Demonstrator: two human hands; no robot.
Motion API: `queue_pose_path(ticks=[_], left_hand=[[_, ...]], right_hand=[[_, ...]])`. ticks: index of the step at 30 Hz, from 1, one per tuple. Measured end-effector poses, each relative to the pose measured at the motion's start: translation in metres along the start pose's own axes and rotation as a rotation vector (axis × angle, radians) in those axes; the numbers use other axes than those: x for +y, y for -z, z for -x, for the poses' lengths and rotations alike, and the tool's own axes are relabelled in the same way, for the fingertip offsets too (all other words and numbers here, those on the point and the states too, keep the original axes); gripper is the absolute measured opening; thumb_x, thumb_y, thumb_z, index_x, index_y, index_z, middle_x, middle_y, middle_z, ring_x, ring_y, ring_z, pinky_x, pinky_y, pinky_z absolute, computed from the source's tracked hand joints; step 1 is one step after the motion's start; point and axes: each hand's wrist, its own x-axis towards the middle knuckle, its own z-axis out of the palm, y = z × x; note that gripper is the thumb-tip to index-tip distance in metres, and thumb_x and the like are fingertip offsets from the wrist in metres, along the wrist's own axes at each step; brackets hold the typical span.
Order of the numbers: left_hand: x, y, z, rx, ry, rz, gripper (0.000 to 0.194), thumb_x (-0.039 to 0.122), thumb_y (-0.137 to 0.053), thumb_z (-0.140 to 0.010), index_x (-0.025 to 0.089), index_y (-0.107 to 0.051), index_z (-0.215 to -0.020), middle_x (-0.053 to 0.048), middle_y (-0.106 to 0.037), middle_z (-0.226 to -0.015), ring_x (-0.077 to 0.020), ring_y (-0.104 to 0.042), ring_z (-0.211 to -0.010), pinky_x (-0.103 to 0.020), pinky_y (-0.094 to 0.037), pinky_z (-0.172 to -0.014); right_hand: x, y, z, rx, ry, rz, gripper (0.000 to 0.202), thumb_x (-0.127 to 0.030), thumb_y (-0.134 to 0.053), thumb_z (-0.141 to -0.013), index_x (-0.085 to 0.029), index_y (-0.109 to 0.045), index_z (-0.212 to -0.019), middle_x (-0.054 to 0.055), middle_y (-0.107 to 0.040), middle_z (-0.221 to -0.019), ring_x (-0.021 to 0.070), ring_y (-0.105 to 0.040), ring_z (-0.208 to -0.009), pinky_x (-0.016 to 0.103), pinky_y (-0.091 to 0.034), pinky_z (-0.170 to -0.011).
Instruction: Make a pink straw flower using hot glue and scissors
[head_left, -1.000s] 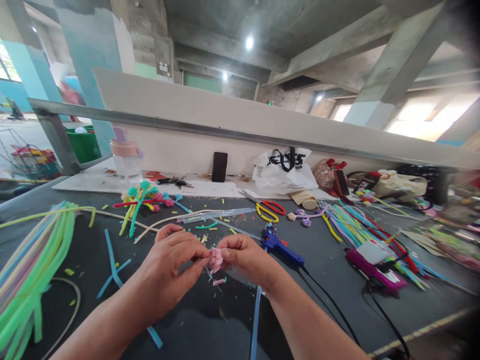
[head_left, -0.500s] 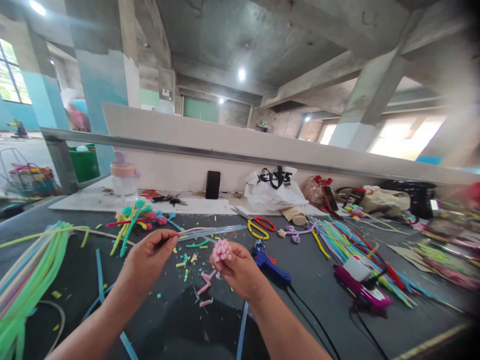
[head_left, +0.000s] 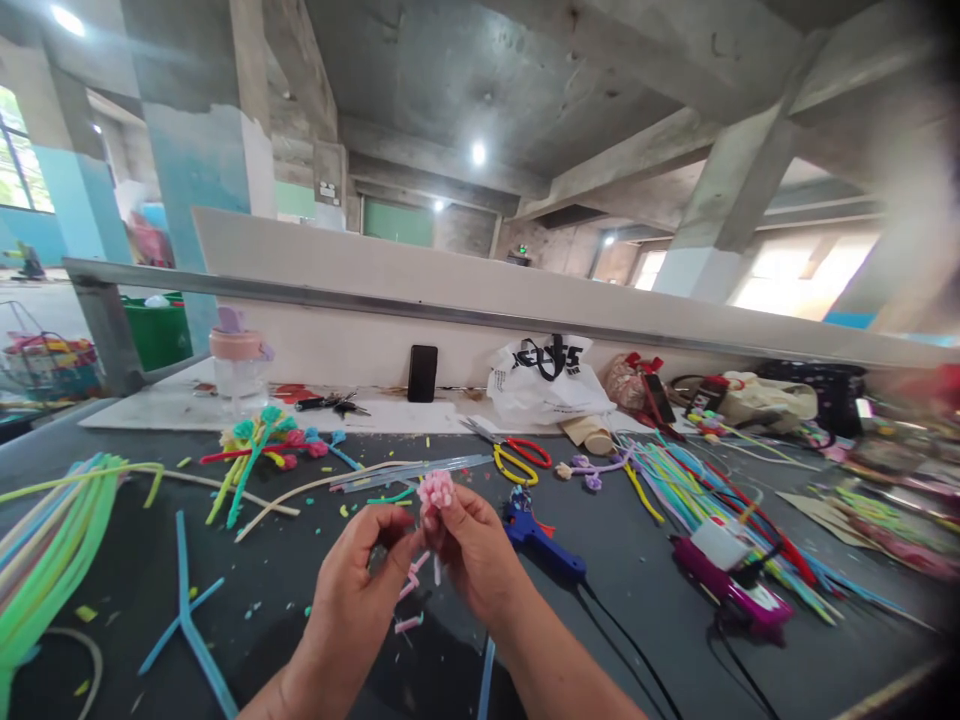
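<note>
In front of me, my right hand [head_left: 480, 555] pinches a small pink pipe-cleaner flower [head_left: 436, 491], its bumpy head upward. My left hand [head_left: 367, 570] has come right beside it, thumb and forefinger closed just under the flower head. What those left fingertips grip is hidden. Short bent pink pieces [head_left: 409, 625] lie on the dark table below the hands. Beyond them rest clear glue sticks [head_left: 450, 464]. A blue glue gun [head_left: 546, 545] lies just right of my right hand, and scissors with red and yellow handles [head_left: 517, 462] are behind it.
Bundles of coloured pipe cleaners lie left [head_left: 75, 560] and right [head_left: 675, 490]. Finished-looking coloured stems [head_left: 259, 460] sit at the back left. Along the partition stand a bottle [head_left: 240, 365], a phone [head_left: 423, 373] and a white bag [head_left: 544, 385]. A purple device [head_left: 731, 590] with a cord lies right.
My left hand has left the glue sticks, which now lie on the table, and moved right and nearer to me, to the flower. My right hand still holds the flower.
</note>
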Motion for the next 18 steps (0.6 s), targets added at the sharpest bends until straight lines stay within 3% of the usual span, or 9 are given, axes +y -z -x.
queue_pose_path(ticks=[5, 12, 18], left_hand=[[0.005, 0.005, -0.002, -0.039, 0.029, 0.082, 0.023, 0.033, -0.057, -0.080, 0.018, -0.058, -0.098, -0.005, -0.066, -0.090, -0.0188, -0.063, -0.081, -0.030, -0.051, -0.072], [0.001, 0.006, -0.005, -0.049, 0.034, 0.070, 0.024, 0.034, -0.055, -0.082, 0.017, -0.058, -0.099, -0.005, -0.065, -0.090, -0.0193, -0.062, -0.083, -0.032, -0.050, -0.076], [-0.001, 0.010, -0.005, -0.110, 0.021, 0.072, 0.023, 0.032, -0.055, -0.082, 0.018, -0.056, -0.100, -0.005, -0.064, -0.092, -0.0186, -0.061, -0.082, -0.031, -0.050, -0.074]], right_hand=[[0.007, 0.000, 0.004, -0.086, -0.061, 0.168, 0.025, -0.040, -0.066, -0.077, -0.015, -0.065, -0.074, -0.003, -0.047, -0.057, 0.0076, -0.034, -0.051, 0.020, -0.028, -0.050], [0.011, 0.005, 0.002, -0.166, -0.083, 0.280, 0.028, -0.043, -0.061, -0.081, -0.015, -0.066, -0.082, -0.005, -0.040, -0.055, 0.0066, -0.029, -0.049, 0.020, -0.020, -0.046], [0.008, 0.007, 0.003, -0.112, -0.068, 0.314, 0.025, -0.039, -0.072, -0.071, -0.015, -0.068, -0.075, -0.005, -0.045, -0.054, 0.0060, -0.032, -0.048, 0.020, -0.022, -0.048]])
